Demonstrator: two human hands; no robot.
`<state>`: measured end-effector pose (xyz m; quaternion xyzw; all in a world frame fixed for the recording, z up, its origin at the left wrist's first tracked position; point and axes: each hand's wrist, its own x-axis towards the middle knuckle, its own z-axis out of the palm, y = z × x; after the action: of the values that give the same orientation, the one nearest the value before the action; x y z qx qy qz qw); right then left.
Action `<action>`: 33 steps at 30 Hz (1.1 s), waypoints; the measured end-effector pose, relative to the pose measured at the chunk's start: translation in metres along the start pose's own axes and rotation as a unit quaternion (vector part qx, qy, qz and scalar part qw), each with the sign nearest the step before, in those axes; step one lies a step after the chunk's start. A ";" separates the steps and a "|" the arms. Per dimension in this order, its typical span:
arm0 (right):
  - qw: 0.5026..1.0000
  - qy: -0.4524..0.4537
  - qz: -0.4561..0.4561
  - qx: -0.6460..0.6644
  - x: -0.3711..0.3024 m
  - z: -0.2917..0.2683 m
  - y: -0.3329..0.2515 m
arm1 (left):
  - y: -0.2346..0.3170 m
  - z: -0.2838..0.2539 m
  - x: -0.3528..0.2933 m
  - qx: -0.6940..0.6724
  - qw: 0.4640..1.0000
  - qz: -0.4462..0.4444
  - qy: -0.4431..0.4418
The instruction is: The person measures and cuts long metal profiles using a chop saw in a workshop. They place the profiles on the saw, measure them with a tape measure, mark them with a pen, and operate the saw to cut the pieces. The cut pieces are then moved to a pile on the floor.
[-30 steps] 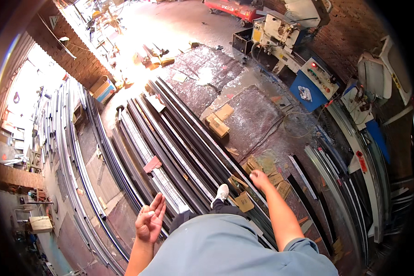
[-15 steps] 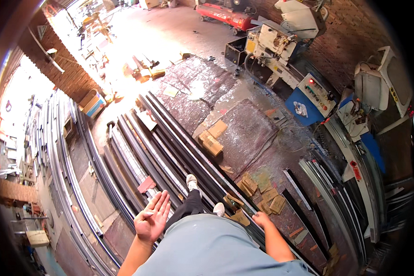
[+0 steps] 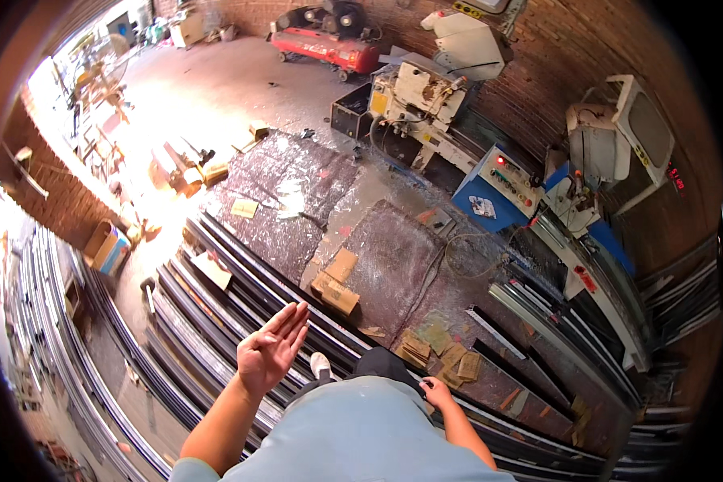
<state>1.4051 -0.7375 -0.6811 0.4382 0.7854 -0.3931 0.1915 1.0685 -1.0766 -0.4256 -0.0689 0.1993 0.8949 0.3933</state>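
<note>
My left hand (image 3: 271,351) is raised in front of my body, palm turned up and fingers stretched out. It is open, and I see nothing gripped in it. Below it lie long dark metal profiles (image 3: 241,261), side by side on the floor. At my right side, close to my dark trousers, is my right hand (image 3: 436,392) with its fingers curled. A small dark spot shows at its fingertips; what it holds, if anything, I cannot make out. One white shoe (image 3: 320,365) shows between the profiles and my grey-blue shirt (image 3: 361,434).
Flattened cardboard pieces (image 3: 337,281) lie beyond the profiles. A blue machine with a button panel (image 3: 506,181) stands at the right, and a red air compressor (image 3: 325,50) farther back. More profiles lie at the left (image 3: 48,321) and right (image 3: 566,337).
My view has swung to the right and I have moved over the profiles. My left hand has risen in the picture, still open. My right hand has come closer to my body.
</note>
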 end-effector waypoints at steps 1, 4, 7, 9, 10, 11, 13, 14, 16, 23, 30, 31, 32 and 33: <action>0.999 -0.003 -0.031 0.008 0.001 0.004 -0.016 | 0.008 -0.005 0.004 -0.021 1.000 -0.011 -0.014; 0.998 -0.027 -0.059 0.028 0.005 0.006 -0.054 | 0.023 -0.012 0.014 -0.024 1.000 -0.015 -0.002; 0.999 -0.014 -0.026 0.042 0.027 0.011 -0.042 | 0.027 -0.018 0.029 -0.038 0.999 -0.022 0.002; 1.000 0.003 0.028 0.006 0.037 0.011 -0.042 | 0.031 -0.020 0.039 -0.057 0.998 -0.028 0.010; 0.999 -0.009 0.050 0.001 0.029 -0.002 -0.068 | 0.033 -0.020 0.043 -0.064 0.997 -0.023 0.022; 0.999 -0.016 0.039 -0.014 0.031 -0.003 -0.059 | 0.035 -0.019 0.050 -0.041 0.999 -0.023 -0.008; 0.996 -0.061 0.046 -0.051 0.048 -0.007 -0.038 | 0.041 -0.017 0.065 -0.039 0.999 -0.019 -0.019; 0.990 -0.097 0.067 -0.072 0.060 -0.010 -0.032 | 0.045 -0.013 0.074 -0.060 0.998 -0.018 -0.002; 0.984 -0.107 0.098 -0.101 0.080 -0.012 -0.028 | 0.048 -0.015 0.096 0.012 1.000 0.005 -0.001; 0.990 -0.109 0.051 -0.076 0.228 -0.043 -0.059 | 0.044 -0.013 0.212 -0.009 0.999 0.045 0.017; 0.999 -0.012 -0.031 0.019 0.425 -0.149 -0.169 | 0.034 0.043 0.361 0.008 0.999 0.028 0.016; 0.999 -0.009 -0.027 0.017 0.441 -0.177 -0.188 | 0.035 0.054 0.375 0.001 0.999 0.030 0.017; 1.000 -0.003 -0.026 0.013 0.457 -0.202 -0.205 | 0.038 0.062 0.388 0.007 0.999 0.038 0.018; 0.998 0.026 -0.044 0.044 0.473 -0.221 -0.211 | 0.041 0.066 0.398 0.012 0.999 0.041 0.025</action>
<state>0.9810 -0.3743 -0.7546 0.4215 0.7902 -0.4241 0.1342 0.7701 -0.8054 -0.4648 -0.0787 0.2226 0.9057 0.3521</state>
